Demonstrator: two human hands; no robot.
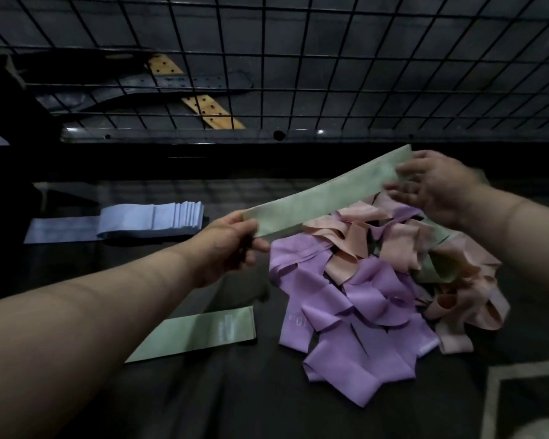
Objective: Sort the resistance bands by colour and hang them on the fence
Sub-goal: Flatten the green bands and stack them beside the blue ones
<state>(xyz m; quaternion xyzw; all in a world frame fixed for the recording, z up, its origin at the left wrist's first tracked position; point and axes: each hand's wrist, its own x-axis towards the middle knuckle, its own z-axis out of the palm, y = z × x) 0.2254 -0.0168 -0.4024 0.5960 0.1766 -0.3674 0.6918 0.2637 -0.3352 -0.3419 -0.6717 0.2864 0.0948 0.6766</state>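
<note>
At nine o'clock a stack of blue bands [149, 221] lies folded on the dark table [260, 407], with a flat green band [197, 332] at seven o'clock. Near the centre the left hand [232, 245] pinches one end of a stretched green band [324, 194] between thumb and curled fingers, and at two o'clock the blurred right hand [438, 188] grips the other end. Purple and peach bands form a tangled pile [377, 280] at four o'clock, and the wire fence [298, 58] spans twelve o'clock.
</note>
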